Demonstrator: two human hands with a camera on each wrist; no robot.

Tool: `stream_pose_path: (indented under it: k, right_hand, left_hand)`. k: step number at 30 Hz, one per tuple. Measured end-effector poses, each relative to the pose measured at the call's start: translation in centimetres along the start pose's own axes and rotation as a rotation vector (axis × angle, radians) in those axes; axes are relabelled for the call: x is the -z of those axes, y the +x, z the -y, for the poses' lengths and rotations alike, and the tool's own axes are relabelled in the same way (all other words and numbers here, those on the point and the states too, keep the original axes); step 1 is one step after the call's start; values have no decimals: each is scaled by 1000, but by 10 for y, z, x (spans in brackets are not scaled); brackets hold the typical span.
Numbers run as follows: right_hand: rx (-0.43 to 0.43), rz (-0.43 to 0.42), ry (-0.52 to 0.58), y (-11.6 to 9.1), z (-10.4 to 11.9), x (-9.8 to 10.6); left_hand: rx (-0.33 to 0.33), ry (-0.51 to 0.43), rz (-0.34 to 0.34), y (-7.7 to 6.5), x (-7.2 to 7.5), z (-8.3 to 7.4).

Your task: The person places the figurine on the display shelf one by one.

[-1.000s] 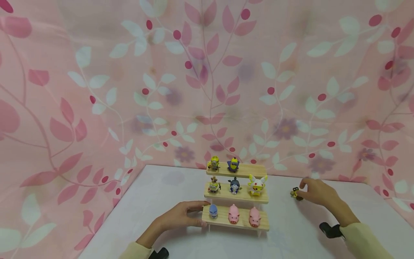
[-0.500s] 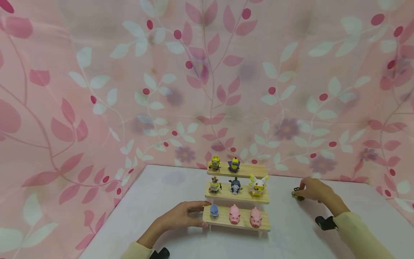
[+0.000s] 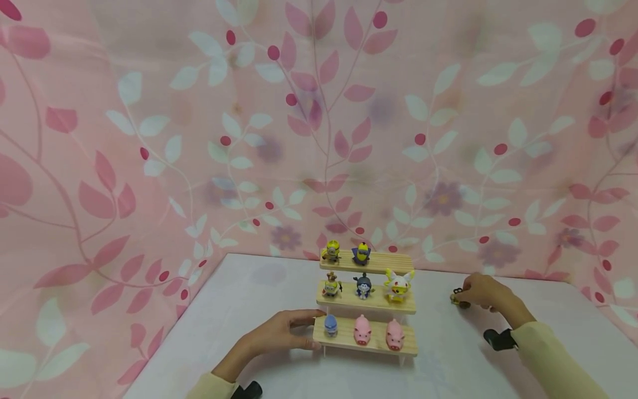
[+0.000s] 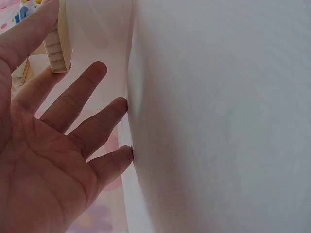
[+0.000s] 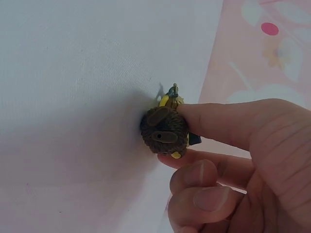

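My right hand [image 3: 488, 291] pinches a small yellow-and-brown toy figurine [image 5: 164, 133] between thumb and forefinger, low over the white table right of the stand. In the right wrist view its shaggy brown underside with two flat oval feet faces the camera; a yellow arm shows, and fingers hide part of the rest. My left hand [image 3: 279, 335] grips the left end of the lowest plank of a three-tier wooden display stand [image 3: 344, 342] with thumb and forefinger. Its other fingers are spread, their tips at the white tabletop [image 4: 233, 121] in the left wrist view.
On the bottom tier sit a blue figurine [image 3: 330, 326] and two pink pigs [image 3: 362, 331]. The middle tier bears a white-and-yellow eared figure [image 3: 397, 286] and two others. Two yellow figures [image 3: 332, 251] occupy the top tier's left. A pink floral cloth [image 3: 319, 138] hangs behind.
My right hand has closed in slightly around the figurine, its forearm shifting a little left. My left hand stays on the stand.
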State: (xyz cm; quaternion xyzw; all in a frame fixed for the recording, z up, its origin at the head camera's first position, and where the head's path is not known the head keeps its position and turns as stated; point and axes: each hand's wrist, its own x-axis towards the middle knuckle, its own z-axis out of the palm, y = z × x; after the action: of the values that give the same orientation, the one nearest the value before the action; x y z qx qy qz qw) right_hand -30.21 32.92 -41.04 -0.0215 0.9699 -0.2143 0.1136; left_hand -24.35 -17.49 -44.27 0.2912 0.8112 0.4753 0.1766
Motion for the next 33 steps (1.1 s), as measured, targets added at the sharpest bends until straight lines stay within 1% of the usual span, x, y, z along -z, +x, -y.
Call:
stream_pose_path:
  k: [7, 13, 20, 26, 33]
  right_hand:
    - [29, -51, -31, -7, 1, 2]
    - [89, -140, -49, -13, -2, -8]
    - [118, -231, -88, -22, 3, -14]
    - [129, -289, -92, -35, 11, -17]
    - [172, -370, -91, -54, 29, -13]
  left_hand:
    - [-5, 1, 8, 2, 0, -2]
    - [-11, 23, 9, 2, 1, -3]
    - [-4, 25, 8, 2, 1, -1]
    - [-10, -1, 6, 0, 0, 0]
    - [-13, -11, 4, -1, -1, 1]
